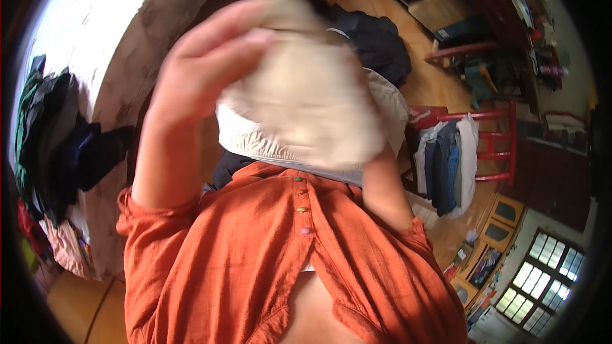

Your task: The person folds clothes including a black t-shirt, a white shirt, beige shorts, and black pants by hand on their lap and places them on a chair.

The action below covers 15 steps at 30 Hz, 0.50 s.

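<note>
A beige piece of cloth (306, 95), perhaps a folded garment, is held up in front of me and smeared by motion. My left hand (213, 57) has its upper left edge pinched between thumb and fingers. Behind the cloth's right side goes my right forearm (387, 188); that hand and its fingers are hidden. Under the beige cloth, at my lap, is a white fabric thing (245, 130) with a gathered edge. It also shows to the right of the cloth.
Dark clothes (379, 41) lie in a heap beyond the cloth. On the right, folded trousers and other clothes (449, 162) hang over a red chair (497, 146). More dark garments (64, 134) hang at the left. A cardboard box (443, 6) stands at the far right.
</note>
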Tool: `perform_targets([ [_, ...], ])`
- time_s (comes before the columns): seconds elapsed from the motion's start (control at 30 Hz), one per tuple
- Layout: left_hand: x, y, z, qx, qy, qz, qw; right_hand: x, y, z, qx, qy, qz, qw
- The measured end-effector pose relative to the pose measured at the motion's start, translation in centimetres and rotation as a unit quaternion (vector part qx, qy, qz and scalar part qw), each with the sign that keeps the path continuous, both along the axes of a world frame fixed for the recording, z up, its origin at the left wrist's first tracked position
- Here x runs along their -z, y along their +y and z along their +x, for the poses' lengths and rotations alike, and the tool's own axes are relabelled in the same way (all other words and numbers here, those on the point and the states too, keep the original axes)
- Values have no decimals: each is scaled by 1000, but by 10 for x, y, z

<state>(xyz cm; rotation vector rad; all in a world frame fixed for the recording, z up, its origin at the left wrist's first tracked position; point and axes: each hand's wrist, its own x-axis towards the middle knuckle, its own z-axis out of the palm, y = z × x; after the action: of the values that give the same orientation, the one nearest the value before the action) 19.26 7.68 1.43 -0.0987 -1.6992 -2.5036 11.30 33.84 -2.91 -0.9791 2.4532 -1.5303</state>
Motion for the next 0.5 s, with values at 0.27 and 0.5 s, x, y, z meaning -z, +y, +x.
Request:
perform_targets([
  [0.27, 76, -67, -24, -103, -12, -11, 995, -10, 45, -121, 159, -281, -374, 869],
  [0.5, 282, -68, 82, -3, -482, 118, 868, 68, 98, -81, 218, -362, -184, 888],
])
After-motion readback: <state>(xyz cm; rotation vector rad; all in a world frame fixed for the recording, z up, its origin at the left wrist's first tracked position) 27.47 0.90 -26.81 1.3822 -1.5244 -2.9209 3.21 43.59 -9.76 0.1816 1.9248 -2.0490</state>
